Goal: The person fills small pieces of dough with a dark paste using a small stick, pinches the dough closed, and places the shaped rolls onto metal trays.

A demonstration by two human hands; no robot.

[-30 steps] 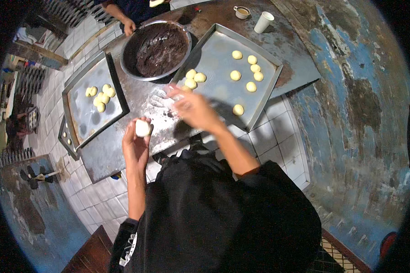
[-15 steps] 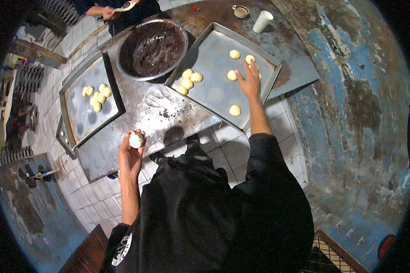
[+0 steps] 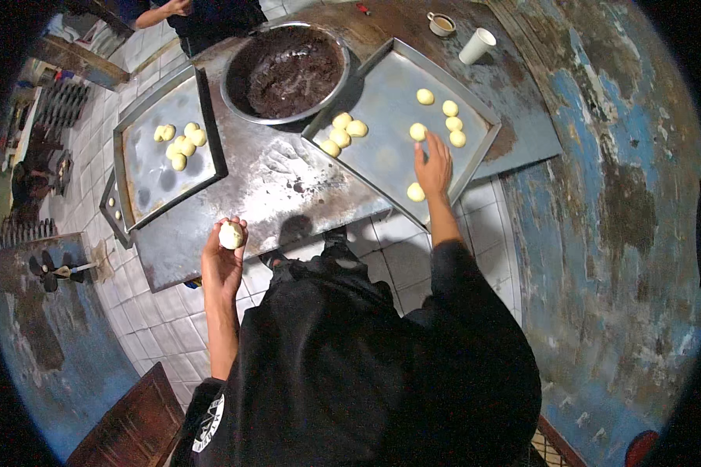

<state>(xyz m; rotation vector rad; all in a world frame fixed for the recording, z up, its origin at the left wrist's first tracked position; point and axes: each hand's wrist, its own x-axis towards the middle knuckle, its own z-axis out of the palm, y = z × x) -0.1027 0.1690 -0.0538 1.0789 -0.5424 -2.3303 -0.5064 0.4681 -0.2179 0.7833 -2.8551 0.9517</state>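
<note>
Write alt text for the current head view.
A person's left hand holds a pale dough ball while the open right hand hovers over a metal tray of more dough balls. A bowl of dark crumbly mixture stands between that and a second tray, left.

Upper garment: a loose black top [image 3: 366, 366] in matte cloth, creased and bunched at the front [image 3: 343, 280]. The right sleeve [image 3: 467, 288] is black, wide in cut, and finishes near the elbow in a plain edge. The left sleeve [image 3: 204, 391] is likewise black and bears a rounded white print [image 3: 209, 424] with dark markings. Left hand [image 3: 223, 265], right hand [image 3: 435, 170] and both forearms [image 3: 223, 335] are bare.
</note>
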